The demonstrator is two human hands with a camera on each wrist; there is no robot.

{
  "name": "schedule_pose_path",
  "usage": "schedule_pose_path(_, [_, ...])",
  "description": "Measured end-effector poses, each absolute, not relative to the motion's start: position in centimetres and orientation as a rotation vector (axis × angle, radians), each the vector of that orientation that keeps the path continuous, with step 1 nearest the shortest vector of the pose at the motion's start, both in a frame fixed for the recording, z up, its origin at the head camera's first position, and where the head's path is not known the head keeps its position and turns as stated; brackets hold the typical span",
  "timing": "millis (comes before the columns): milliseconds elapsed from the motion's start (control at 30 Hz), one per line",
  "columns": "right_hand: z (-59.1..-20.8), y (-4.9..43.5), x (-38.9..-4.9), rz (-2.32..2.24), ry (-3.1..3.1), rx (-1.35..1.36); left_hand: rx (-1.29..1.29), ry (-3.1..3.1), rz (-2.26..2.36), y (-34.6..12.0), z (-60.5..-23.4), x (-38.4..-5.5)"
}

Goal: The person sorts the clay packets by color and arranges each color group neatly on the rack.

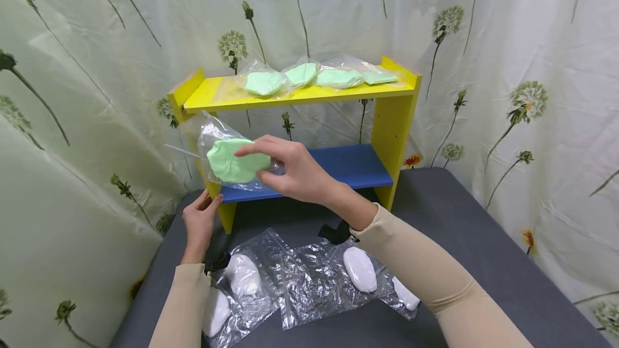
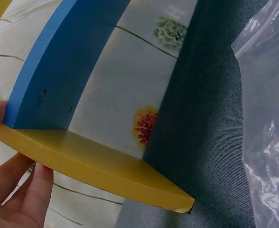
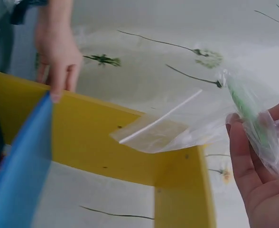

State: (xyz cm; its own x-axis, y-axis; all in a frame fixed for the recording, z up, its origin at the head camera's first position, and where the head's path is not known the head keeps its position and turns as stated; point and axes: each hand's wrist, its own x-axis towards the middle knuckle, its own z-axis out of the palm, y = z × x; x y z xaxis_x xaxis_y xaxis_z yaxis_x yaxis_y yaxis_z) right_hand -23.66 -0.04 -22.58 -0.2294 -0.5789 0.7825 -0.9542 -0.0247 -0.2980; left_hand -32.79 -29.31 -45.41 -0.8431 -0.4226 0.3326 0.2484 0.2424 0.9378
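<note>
In the head view my right hand [image 1: 307,173] pinches a clear zip bag [image 1: 213,128] holding a flat, pale green clay-like piece [image 1: 232,162]. It hangs in front of the left end of a small shelf unit, which has a yellow top board [image 1: 222,102] and a blue lower shelf [image 1: 350,165]. The right wrist view shows the green piece [image 3: 246,107] edge-on between thumb and fingers, the bag's zip end trailing away. With my left hand [image 1: 199,224] I grip the yellow side panel [image 2: 97,175] where it meets the blue shelf, thumb inside and fingers outside.
On the top board lie several bagged green pieces [image 1: 263,84]. Clear bags with white oval pieces [image 1: 360,269] are spread on the dark grey table [image 1: 464,240] before the unit. A flowered curtain [image 1: 483,42] hangs close behind and at both sides.
</note>
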Motion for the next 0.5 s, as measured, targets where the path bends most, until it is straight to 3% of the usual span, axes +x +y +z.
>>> schedule_pose_path(500, [-15.9,-2.5,-25.5,1.206,-1.792,1.472,0.158,-2.036,-1.616,-29.7,-45.1,-32.4])
